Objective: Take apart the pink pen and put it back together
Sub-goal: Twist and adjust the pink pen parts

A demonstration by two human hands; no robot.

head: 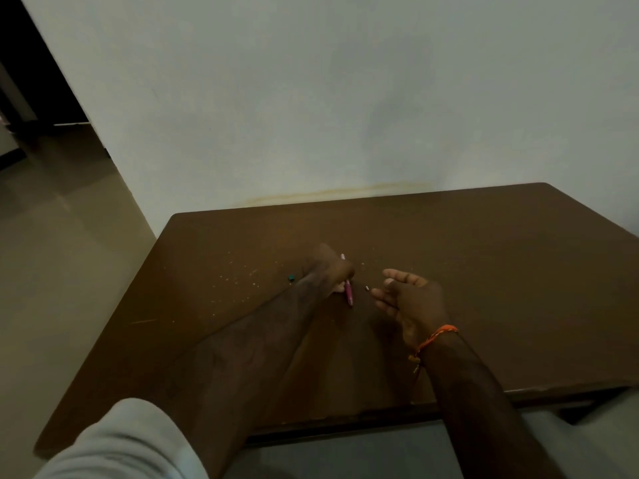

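My left hand [328, 273] is closed around the pink pen [348, 292] over the middle of the brown table [484, 271]. The pen's pink barrel sticks out below the fist and a pale end shows above it. My right hand [408, 299] hovers just right of the pen with fingers spread and curled, holding nothing. A tiny white piece [367, 288] lies on the table between the two hands. Whether it belongs to the pen is too small to tell.
A small green piece [291, 279] lies on the table left of my left hand. Pale specks are scattered over the table's left half. A plain wall stands behind the table; tiled floor lies to the left.
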